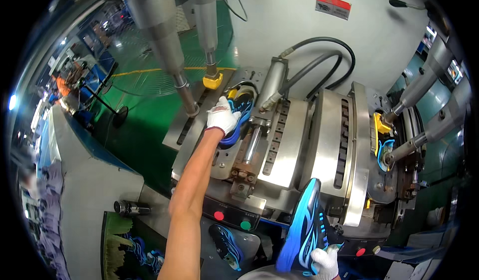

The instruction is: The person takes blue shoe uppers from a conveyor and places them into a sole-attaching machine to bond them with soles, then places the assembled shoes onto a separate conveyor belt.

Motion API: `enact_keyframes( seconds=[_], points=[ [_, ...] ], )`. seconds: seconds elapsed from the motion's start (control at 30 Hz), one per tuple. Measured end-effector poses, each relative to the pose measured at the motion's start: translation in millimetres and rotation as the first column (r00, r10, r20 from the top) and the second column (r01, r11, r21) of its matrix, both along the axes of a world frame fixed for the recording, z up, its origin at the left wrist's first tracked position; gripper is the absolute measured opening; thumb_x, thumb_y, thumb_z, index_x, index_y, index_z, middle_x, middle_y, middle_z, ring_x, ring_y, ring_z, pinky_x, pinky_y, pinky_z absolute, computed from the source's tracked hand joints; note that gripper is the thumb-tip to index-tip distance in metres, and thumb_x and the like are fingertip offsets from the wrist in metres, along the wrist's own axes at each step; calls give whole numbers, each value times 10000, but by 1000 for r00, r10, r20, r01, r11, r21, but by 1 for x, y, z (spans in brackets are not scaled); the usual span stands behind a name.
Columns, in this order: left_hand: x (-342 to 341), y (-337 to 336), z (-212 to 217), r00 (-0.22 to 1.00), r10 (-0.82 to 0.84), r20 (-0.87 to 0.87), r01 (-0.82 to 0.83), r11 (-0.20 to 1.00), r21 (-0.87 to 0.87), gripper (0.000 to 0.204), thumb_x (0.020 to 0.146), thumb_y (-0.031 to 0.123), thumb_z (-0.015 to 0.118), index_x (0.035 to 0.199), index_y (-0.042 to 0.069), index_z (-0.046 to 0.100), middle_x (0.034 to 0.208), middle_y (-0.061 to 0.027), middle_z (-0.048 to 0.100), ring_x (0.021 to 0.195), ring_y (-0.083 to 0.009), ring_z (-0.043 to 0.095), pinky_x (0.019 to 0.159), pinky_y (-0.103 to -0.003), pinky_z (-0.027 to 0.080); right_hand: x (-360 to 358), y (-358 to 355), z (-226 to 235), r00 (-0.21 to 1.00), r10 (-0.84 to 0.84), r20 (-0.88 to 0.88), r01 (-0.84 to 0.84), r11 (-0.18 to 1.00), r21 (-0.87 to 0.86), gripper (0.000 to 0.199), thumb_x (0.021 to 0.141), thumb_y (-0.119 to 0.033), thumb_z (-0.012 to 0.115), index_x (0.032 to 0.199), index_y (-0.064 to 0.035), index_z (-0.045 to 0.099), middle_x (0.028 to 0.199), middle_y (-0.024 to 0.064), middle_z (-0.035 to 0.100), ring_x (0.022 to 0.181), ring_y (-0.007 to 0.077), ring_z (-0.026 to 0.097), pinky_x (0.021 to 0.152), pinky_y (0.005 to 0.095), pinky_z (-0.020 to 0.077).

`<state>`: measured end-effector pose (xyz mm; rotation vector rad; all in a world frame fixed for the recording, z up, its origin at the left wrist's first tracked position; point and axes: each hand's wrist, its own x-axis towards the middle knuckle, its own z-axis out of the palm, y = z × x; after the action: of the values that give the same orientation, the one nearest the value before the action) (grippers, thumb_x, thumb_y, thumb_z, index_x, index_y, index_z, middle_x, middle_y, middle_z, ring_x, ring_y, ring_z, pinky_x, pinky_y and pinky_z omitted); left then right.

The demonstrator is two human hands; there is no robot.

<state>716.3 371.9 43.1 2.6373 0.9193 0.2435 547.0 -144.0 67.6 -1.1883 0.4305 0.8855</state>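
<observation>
My left hand [222, 119], in a white glove, reaches forward to the left station of a metal press. Its fingers close on the side of a black and blue sneaker [243, 105] seated there, and hide part of that shoe. Low in the view, my right hand [325, 264], gloved too, grips a second sneaker [301, 230] by its heel end. That sneaker is held up with its toe pointing away from me and its bright blue sole side facing left. A further blue-trimmed shoe [384, 153] sits in the right station, partly covered by a press arm.
Press rods with yellow pads [213, 82] stand over the left station; slanted arms [419, 143] flank the right one. Black hoses [344, 48] arch behind. Red [219, 215] and green buttons [245, 225] line the front panel. Another sneaker [227, 246] lies below it. A bottle [131, 208] lies left.
</observation>
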Motion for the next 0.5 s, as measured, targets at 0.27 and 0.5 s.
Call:
enact_keyframes(
  seconds=[0.27, 0.5],
  points=[
    [-214, -78, 99, 863, 150, 482, -55, 977, -205, 751, 829, 301, 836, 1425, 23, 474, 1139, -233, 711, 1068, -342, 705, 952, -418, 540, 44, 138, 37, 931, -68, 358, -60, 940, 335, 480, 869, -28, 751, 1309, 42, 572, 1120, 147, 715, 938, 251, 735, 805, 394, 639],
    [-450, -161, 35, 773, 584, 250, -434, 772, -464, 735, 764, 224, 885, 1367, 6, 525, 1116, -203, 711, 1008, -330, 712, 959, -427, 533, 163, 419, 4, 934, 202, 293, -283, 921, 268, 167, 840, -46, 752, 888, -129, 615, 853, 47, 675, 702, 220, 666, 647, 398, 608]
  ],
)
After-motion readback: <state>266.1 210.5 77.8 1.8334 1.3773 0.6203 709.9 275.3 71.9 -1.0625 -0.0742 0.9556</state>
